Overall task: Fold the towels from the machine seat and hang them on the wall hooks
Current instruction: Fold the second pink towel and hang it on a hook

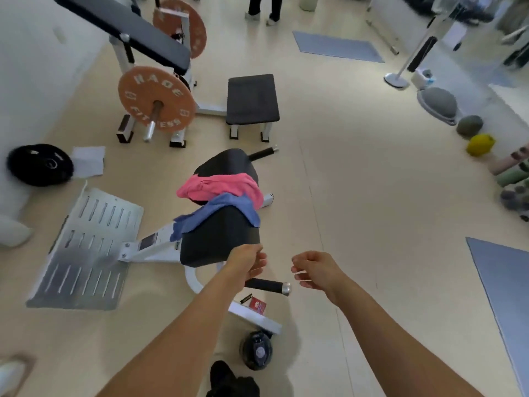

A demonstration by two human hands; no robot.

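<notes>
While both hands (pixel 249 263) (pixel 313 270) hover empty, fingers loosely curled, short of the seat (pixel 220 242): reaching for draped blue towel (pixel 217 209), pink towel (pixel 223 186) behind.

Bright, even daylight fills the room, strongest at the upper right, where the white surfaces wash out into glare. The pale floor (pixel 372 173) reflects it softly, so shadows stay faint: a diffuse one lies under the metal footplate (pixel 83 247) and beneath the black seat (pixel 220 239). The wide-angle lens bends straight lines and stretches the corners. Motion blur smears the edges, most at the right side and lower left; the centre is only slightly soft
</notes>
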